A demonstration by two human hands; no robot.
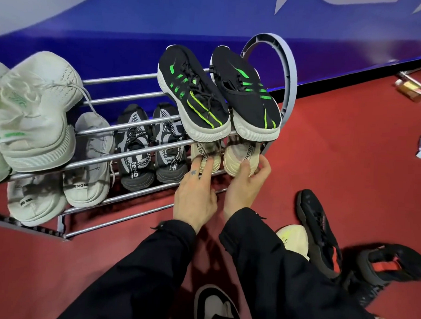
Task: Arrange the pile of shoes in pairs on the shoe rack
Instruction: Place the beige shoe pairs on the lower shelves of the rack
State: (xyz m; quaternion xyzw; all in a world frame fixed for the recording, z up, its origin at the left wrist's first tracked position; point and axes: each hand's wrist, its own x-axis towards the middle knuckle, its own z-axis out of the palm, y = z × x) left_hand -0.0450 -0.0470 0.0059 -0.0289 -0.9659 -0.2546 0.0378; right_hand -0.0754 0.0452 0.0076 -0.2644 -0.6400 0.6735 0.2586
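Note:
A metal-bar shoe rack (133, 145) stands against a blue wall. Its top shelf carries a black pair with green stripes (197, 96) and white shoes (35, 118) at the left. On the lower shelf sit a white pair (88, 175), a black-and-grey pair (135, 156) and a cream pair. My left hand (194, 194) presses straight fingers on the left cream shoe (202, 151). My right hand (245, 185) grips the heel of the right cream shoe (241, 154).
On the red floor at the right lie a black shoe (317, 226), another black shoe (393, 263) and a cream shoe (293, 237). A black-and-white shoe (212, 304) lies near the bottom edge. Small items (410, 89) sit by the wall at far right.

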